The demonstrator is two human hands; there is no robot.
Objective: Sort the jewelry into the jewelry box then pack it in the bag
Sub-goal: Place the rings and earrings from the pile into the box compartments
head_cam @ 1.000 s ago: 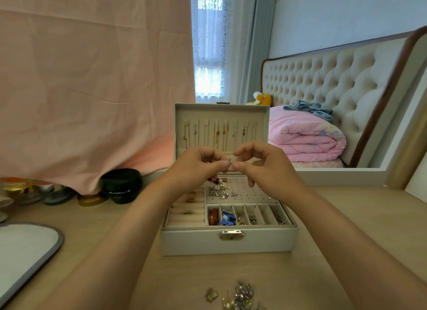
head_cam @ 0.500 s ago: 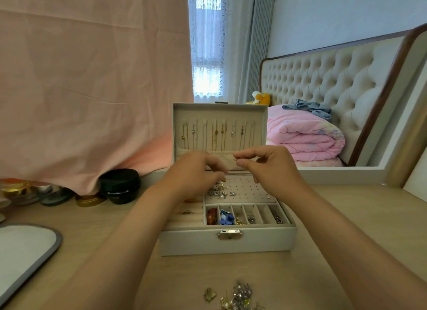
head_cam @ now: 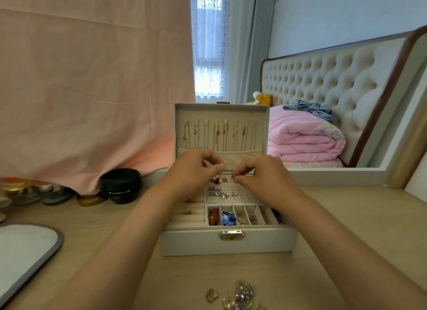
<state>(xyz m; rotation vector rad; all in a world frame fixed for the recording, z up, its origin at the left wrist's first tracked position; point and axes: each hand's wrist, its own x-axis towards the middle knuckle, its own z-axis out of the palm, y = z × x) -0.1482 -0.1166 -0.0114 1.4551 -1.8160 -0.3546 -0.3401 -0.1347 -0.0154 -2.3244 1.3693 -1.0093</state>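
Right hand [head_cam: 261, 178] pinches earring [head_cam: 232, 176] over jewelry box [head_cam: 228, 240] — left hand [head_cam: 196, 171] curled, grip unclear — best: seat post squarely in free hole.

Rear left: pink fabric sheet [head_cam: 92, 78], hung full height. Centre: window [head_cam: 209, 51] with lace curtain, daylight entering; grey drape [head_cam: 254, 44] beside it. Right: pale wall [head_cam: 346, 14], cream tufted headboard [head_cam: 323, 78] with dark wood trim, folded pink quilt [head_cam: 305, 138] against it. Foreground: light wood tabletop [head_cam: 346, 217].
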